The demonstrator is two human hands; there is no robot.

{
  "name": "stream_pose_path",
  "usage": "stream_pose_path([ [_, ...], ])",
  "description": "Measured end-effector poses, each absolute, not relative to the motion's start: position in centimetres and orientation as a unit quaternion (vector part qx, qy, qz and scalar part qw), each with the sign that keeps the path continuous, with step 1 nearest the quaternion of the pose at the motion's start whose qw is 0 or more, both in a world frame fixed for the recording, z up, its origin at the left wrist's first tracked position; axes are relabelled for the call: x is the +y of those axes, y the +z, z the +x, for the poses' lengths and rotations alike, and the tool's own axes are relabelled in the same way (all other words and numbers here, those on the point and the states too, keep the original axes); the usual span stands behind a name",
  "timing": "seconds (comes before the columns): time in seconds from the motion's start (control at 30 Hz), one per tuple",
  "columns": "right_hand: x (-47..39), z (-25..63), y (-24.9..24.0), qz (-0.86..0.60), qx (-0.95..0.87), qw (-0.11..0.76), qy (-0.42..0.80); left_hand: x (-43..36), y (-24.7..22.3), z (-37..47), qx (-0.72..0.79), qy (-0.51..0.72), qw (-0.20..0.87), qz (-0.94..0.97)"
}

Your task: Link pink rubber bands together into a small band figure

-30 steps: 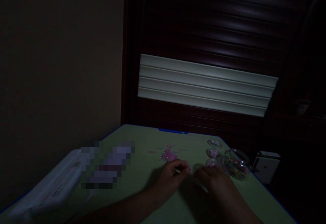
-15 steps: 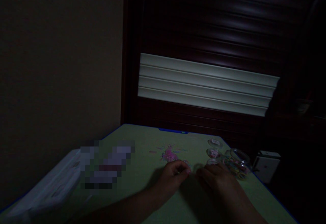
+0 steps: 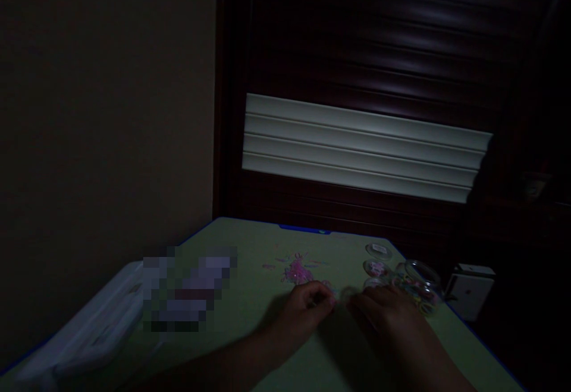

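Over the green table (image 3: pixel 250 261), my left hand (image 3: pixel 307 310) is closed, thumb and index finger pinched on something too small and dark to make out. Just to its right, my right hand (image 3: pixel 383 311) has its fingers pressed together; what they hold, if anything, is hidden. The hands are a small gap apart. A heap of small pink pieces (image 3: pixel 298 271) lies just beyond my left hand, with loose pieces around it. Beyond my right hand stand small round containers (image 3: pixel 376 269) and a clear jar (image 3: pixel 419 288) of colourful rings.
At the left lies a long white case (image 3: pixel 93 320) beside a blurred-out object (image 3: pixel 196 291). A round clear lid (image 3: pixel 379 251) rests near the far right edge. A silver tablet-like device (image 3: pixel 470 291) stands beyond the right edge. Behind is a dark slatted door (image 3: pixel 357 148).
Both hands stay almost where they were, still pinched; my right hand has shifted very slightly to the right. The view has shifted a little.
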State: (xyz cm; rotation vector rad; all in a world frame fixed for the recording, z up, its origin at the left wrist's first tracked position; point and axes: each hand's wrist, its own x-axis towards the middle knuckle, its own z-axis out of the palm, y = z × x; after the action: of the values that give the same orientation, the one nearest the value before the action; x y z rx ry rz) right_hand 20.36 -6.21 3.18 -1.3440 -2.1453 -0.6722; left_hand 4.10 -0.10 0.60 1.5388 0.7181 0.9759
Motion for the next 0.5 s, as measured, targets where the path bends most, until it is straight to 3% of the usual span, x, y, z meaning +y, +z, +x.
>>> stream_pose_path([
  [0.13,-6.4,20.5,3.5,-0.507,-0.784,0.248,-0.258,-0.2,0.7,4.0,0.311,0.406,0.557,0.654],
  [0.5,-7.9,21.9,6.1,-0.636,-0.724,0.116,-0.242,-0.4,1.0,4.1,0.317,0.382,0.561,0.663],
])
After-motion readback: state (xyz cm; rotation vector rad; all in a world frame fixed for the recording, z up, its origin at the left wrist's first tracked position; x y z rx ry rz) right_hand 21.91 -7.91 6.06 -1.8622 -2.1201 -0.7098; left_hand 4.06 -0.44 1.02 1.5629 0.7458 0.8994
